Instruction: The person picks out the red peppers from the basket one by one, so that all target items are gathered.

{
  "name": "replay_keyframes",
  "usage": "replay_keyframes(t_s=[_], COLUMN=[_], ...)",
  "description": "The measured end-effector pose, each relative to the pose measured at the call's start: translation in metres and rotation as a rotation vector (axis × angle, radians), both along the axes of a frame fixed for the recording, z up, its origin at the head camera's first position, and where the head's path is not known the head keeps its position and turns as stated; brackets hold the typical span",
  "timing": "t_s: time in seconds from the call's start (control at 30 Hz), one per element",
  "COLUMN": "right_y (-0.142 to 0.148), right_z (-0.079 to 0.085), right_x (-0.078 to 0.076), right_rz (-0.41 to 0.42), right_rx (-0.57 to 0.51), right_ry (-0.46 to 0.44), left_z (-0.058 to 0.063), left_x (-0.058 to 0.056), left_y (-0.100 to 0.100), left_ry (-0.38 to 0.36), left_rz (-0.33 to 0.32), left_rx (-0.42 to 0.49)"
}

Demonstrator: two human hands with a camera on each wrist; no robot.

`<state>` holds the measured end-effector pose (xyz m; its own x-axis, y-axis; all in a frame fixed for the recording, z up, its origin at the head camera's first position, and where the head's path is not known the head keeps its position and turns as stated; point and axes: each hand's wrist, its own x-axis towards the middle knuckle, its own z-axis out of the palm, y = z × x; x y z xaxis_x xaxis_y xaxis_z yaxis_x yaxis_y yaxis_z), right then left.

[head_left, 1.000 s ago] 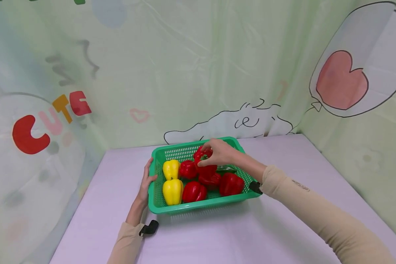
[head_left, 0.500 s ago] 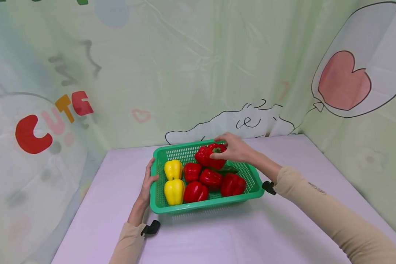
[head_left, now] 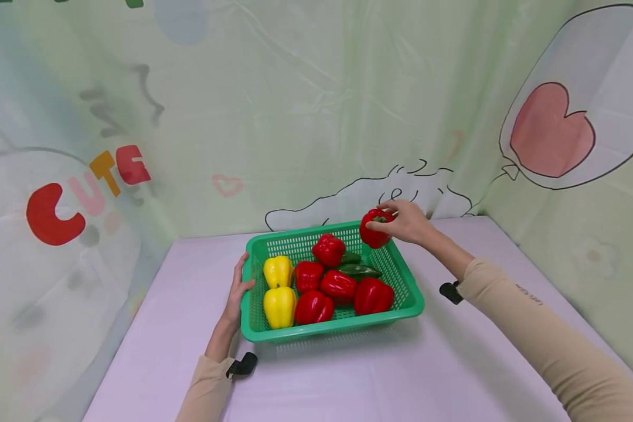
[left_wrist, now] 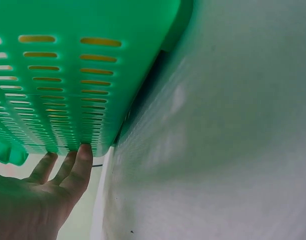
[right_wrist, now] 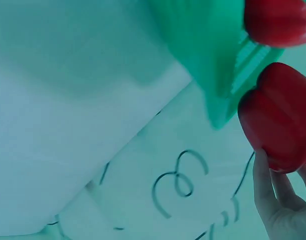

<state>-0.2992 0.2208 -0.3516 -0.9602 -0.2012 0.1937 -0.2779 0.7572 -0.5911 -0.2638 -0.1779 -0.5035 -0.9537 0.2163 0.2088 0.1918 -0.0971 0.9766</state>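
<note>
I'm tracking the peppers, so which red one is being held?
The red pepper near the far right corner of the green basket: the right hand grips it at its stem end. The other five red peppers lie in the basket.

L hand (head_left: 236,292) w/ fingers (left_wrist: 79,172) extended; R hand (head_left: 408,224) raised, thumb (head_left: 381,227) opp. fingers.

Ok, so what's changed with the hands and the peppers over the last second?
The right hand has carried a red pepper up and right, from over the middle of the basket toward its far right corner, uncovering more of the green vegetables. The left hand still holds the basket's left side; the yellow peppers stay put.
</note>
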Motion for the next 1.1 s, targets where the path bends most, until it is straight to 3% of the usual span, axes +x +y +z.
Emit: replay_keyframes(t_s=[0.17, 0.43, 0.6, 0.87, 1.1], right_y=[0.024, 0.057, 0.07, 0.09, 0.099], right_z=[-0.002, -0.022, -0.037, -0.077, -0.084], right_x=[-0.004, -0.009, -0.01, -0.015, -0.015], right_rz=[-0.1, -0.218, -0.26, -0.275, -0.292], right_rx=[-0.045, -0.068, -0.017, 0.167, 0.187], right_ry=[-0.01, -0.005, -0.031, -0.095, -0.165], left_z=[0.001, 0.001, 0.001, -0.001, -0.001], left_x=[0.0, 0.0, 0.0, 0.0, -0.002], left_y=[0.0, -0.001, 0.0, 0.0, -0.001], left_ry=[0.001, -0.001, -0.004, -0.007, 0.005], left_rz=[-0.002, 0.006, 0.0, 0.009, 0.013], left_rx=[0.0, -0.011, -0.005, -0.009, -0.018])
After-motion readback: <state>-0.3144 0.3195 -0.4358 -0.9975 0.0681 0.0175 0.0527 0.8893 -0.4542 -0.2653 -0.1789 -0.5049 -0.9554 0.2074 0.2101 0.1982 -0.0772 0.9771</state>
